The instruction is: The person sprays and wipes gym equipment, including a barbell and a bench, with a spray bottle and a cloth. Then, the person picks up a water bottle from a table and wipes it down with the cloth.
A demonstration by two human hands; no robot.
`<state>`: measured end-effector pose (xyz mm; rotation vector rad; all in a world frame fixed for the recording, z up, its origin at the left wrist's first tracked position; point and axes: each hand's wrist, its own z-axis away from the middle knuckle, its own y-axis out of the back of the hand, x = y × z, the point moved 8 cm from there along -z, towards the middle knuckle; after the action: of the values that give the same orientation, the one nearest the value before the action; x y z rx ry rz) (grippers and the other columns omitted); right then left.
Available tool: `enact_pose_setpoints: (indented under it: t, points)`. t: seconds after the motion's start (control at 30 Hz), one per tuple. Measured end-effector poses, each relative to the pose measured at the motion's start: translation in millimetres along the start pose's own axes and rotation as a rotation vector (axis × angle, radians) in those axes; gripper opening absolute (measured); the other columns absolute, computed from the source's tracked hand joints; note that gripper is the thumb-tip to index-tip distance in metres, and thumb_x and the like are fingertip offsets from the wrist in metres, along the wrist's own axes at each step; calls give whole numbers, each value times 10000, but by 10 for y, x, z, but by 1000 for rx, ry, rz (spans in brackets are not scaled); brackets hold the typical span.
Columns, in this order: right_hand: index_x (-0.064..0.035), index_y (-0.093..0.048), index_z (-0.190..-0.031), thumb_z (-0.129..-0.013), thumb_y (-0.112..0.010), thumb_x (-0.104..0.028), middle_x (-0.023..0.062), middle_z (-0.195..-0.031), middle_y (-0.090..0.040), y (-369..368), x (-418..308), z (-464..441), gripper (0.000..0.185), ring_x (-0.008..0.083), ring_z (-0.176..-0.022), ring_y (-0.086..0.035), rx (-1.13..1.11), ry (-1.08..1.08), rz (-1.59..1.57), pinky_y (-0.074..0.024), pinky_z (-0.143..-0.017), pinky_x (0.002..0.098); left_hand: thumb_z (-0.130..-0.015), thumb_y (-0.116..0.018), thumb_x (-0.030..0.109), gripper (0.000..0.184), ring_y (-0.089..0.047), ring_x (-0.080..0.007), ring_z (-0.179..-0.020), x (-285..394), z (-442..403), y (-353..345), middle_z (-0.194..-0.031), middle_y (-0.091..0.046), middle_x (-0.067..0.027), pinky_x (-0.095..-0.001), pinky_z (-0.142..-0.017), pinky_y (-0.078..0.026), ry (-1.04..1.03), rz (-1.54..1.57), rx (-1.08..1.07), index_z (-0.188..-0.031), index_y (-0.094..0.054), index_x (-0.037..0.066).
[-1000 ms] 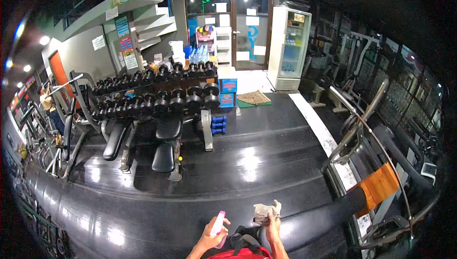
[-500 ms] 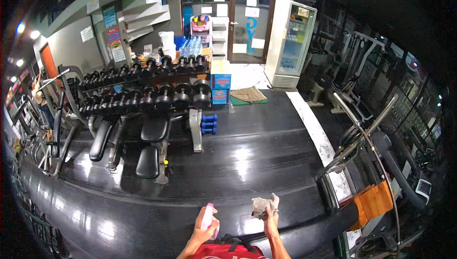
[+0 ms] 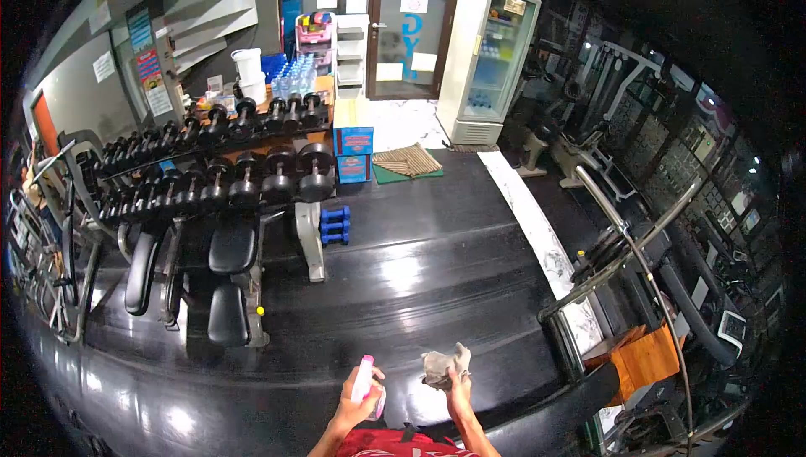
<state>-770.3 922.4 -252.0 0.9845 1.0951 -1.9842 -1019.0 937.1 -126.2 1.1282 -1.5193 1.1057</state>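
Note:
My left hand [image 3: 356, 407] is closed around a pink-and-white spray bottle [image 3: 363, 380], which stands nearly upright in front of my red clothing [image 3: 403, 440]. To its right, my right hand [image 3: 460, 391] grips a crumpled greyish cloth [image 3: 437, 367]; part of the cloth sticks up above the fingers. Both hands are apart from each other over the black floor, and neither touches any equipment. Closest to my right hand is a long black padded surface [image 3: 537, 415] at the lower right.
Dumbbells [image 3: 280, 173] fill a two-tier rack at the left, with black benches [image 3: 232, 243] before it. Small blue dumbbells [image 3: 335, 226] stack beside the rack. A glass-door fridge [image 3: 489, 62], a door [image 3: 409, 29] and a mat [image 3: 408, 161] are at the back. Metal-framed equipment [image 3: 625, 243] stands right.
The view has turned a little to the right, so the rack, door and fridge sit further left. My right hand with the cloth has shifted slightly left in view. Both grips stay the same.

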Motion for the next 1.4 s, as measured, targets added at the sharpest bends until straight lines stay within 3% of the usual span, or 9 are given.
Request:
enact_pose_setpoints:
  t: [0.27,0.4,0.57,0.63,0.83,1.03,1.13,1.3,1.4]
  points:
    - [-8,-395,-1310,-909,-556,-159,117,-1188,-541,-371,-183,-719,458,233,-1023,-577,83,-6,-11,-505,-864,378,-836,-608,12,288,-603,-95,-669,-62,-981,207,-920,-598,-64,-243,-595,-494,-75,-62,-38,-1098,-489,9]
    - [-55,-398,-1316,-899,-552,-171,113,-1226,-528,-682,-396,-965,460,253,-1051,-577,-55,-39,-176,-509,-864,408,-809,-661,17,244,-539,-60,-586,-116,-1427,335,-723,-550,-10,-223,-533,-427,11,-99,-17,-1017,-535,37]
    - [-52,-439,-1283,-887,-570,-170,105,-1174,-566,-830,-265,-1540,433,244,-1051,-575,-74,-131,-219,-496,-874,406,-809,-654,10,248,-500,-65,-554,-126,-1966,482,-714,-531,-4,-226,-510,-398,71,-216,8,-1025,-540,54]
    - [-46,-443,-1278,-886,-574,-169,100,-1163,-572,-991,-304,-1791,431,242,-1054,-572,-86,-146,-225,-490,-878,401,-819,-643,14,240,-480,-59,-547,-85,-2229,517,-699,-521,1,-226,-496,-379,-124,-285,67,-1032,-541,59]
    - [-113,-404,-1345,-882,-572,-222,72,-1247,-528,-1601,-602,-2741,505,221,-1141,-516,-265,-130,-208,-420,-966,441,-827,-640,39,237,-484,-56,-568,-240,-3118,480,-781,-542,-5,-222,-522,-399,-68,-229,60,-1043,-543,50]
    - [-58,-434,-1302,-866,-611,-193,95,-1217,-532,-1919,-1043,-3784,490,245,-1100,-532,-207,-186,-150,-445,-924,396,-810,-653,44,235,-509,-68,-602,-353,-4006,499,-908,-576,-30,-233,-549,-432,28,-274,100,-1027,-563,51]
    - [-67,-468,-1272,-876,-597,-192,65,-1205,-550,-2051,-1126,-4361,435,220,-1093,-537,-251,-173,-196,-419,-954,391,-808,-663,54,272,-525,-92,-627,-255,-4349,608,-919,-545,-47,-258,-552,-444,-125,-425,246,-1056,-552,36]
    - [-98,-475,-1269,-874,-595,-230,53,-1215,-553,-2290,-1317,-5005,433,228,-1122,-525,-289,-210,-94,-425,-946,402,-795,-686,57,364,-507,-104,-631,-482,-4735,789,-991,-492,-58,-246,-579,-443,-75,-262,362,-1125,-535,35]
    - [-106,-540,-1111,-866,-620,-253,2,-1070,-599,-2508,-1297,-5321,297,154,-948,-579,-279,-380,-255,-455,-707,316,-787,-694,56,396,-512,-107,-657,-548,-5072,835,-1024,-482,-70,-245,-598,-445,-7,-146,416,-1145,-526,32]
